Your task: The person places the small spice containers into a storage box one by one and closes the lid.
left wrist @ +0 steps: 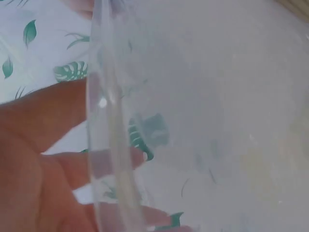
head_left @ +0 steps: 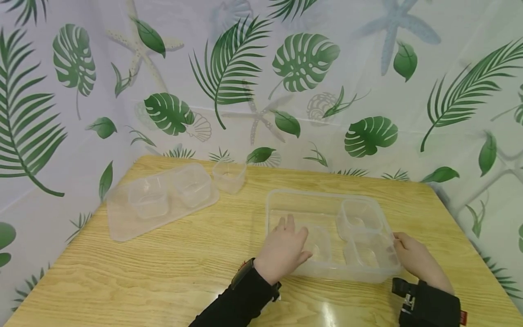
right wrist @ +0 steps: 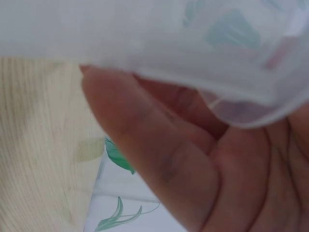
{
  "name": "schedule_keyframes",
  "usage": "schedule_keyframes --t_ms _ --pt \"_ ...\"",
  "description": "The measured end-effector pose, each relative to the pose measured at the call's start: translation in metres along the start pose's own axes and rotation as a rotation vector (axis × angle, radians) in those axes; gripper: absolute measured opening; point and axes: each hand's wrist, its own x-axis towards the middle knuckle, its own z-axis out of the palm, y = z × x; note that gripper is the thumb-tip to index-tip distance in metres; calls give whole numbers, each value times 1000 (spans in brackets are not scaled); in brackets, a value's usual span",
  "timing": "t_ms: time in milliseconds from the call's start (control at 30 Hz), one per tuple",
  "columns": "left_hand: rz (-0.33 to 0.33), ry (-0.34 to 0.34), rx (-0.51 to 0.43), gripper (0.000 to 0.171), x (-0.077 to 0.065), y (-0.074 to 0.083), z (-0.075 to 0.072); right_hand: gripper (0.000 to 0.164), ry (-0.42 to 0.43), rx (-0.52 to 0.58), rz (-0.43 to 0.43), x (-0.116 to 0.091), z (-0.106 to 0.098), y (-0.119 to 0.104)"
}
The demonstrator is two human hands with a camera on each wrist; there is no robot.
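Observation:
In the head view a large clear plastic box (head_left: 302, 194) stands on the table. Inside it are several small clear cups: a rear right one (head_left: 359, 213), a front right one (head_left: 369, 256) and one near the front left (head_left: 320, 245). My left hand (head_left: 283, 250) is over the front left part of the box, fingers spread and fairly straight. Through clear plastic (left wrist: 217, 96), the left wrist view shows those fingers holding nothing. My right hand (head_left: 421, 259) grips the right end of the box, its thumb (right wrist: 140, 130) along the plastic edge and the fingers curled behind, partly hidden.
At the back left a translucent lid (head_left: 126, 227) lies flat, carrying two small clear cups (head_left: 149, 200). Another clear cup (head_left: 229, 177) stands beside it, near the table's back edge. A leaf-patterned cloth (head_left: 261, 68) hangs behind the wooden table (head_left: 163, 272).

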Motion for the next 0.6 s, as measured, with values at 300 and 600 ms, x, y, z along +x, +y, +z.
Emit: schedule_keyframes --t_ms 300,600 --pt "-43 -29 80 49 -8 -1 0 52 -2 7 -9 0 1 1" --pt "-3 -123 -29 48 -8 5 2 53 -2 4 -4 0 0 3"
